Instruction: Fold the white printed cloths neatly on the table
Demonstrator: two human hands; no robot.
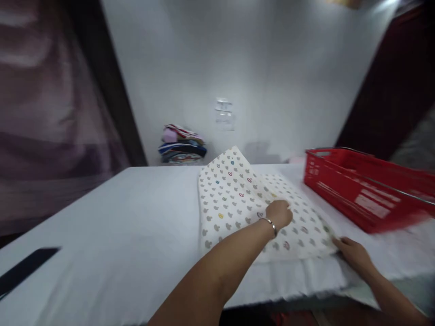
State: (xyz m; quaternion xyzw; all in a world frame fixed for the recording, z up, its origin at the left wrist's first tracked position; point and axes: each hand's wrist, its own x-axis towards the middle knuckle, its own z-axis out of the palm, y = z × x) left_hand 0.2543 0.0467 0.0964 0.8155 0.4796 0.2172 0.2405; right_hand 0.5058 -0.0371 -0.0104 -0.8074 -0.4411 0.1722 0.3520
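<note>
A cream cloth (231,199), printed with small grey shapes and a few coloured ones, lies partly folded on the white-covered table. Its far left part rises to a raised point. My left hand (279,214), wearing a silver bracelet, is closed over the middle of the cloth and pinches its fabric; the fingertips are partly hidden. At the cloth's near right corner, my right hand (351,253) grips the edge between thumb and fingers.
A red plastic basket (340,188) with metal handles stands at the right. Folded clothes (182,146) are stacked at the far edge by the wall. A dark flat object (29,268) lies at the left. Curtains (50,113) hang on the left side.
</note>
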